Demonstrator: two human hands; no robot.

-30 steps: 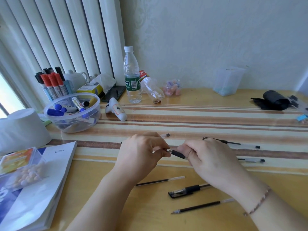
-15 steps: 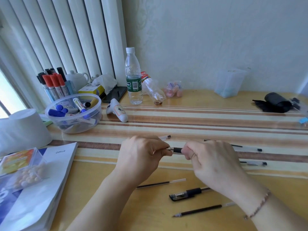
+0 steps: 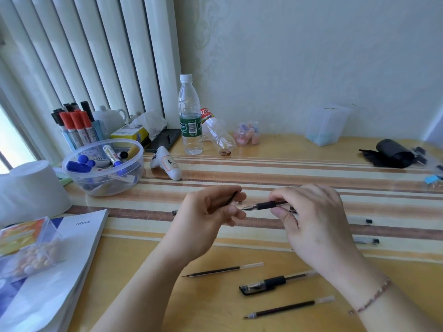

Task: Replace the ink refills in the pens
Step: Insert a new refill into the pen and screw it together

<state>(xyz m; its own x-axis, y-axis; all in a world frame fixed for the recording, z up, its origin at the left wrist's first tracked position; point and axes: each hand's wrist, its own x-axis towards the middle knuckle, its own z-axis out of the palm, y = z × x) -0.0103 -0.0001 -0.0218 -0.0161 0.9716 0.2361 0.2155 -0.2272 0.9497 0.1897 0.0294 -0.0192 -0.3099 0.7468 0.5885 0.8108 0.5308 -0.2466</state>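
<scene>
fingers of the right hand [image 3: 309, 219] pinch the pen [image 3: 266, 205] level; left hand [image 3: 206, 216] fingers grip its removed cap [image 3: 232, 197], exposing the tip.

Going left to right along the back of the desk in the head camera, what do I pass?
Markers in a cup → white teapot → upright water bottle → toppled empty bottle → small jar of pastel bits → clear plastic box → black roll.
</scene>
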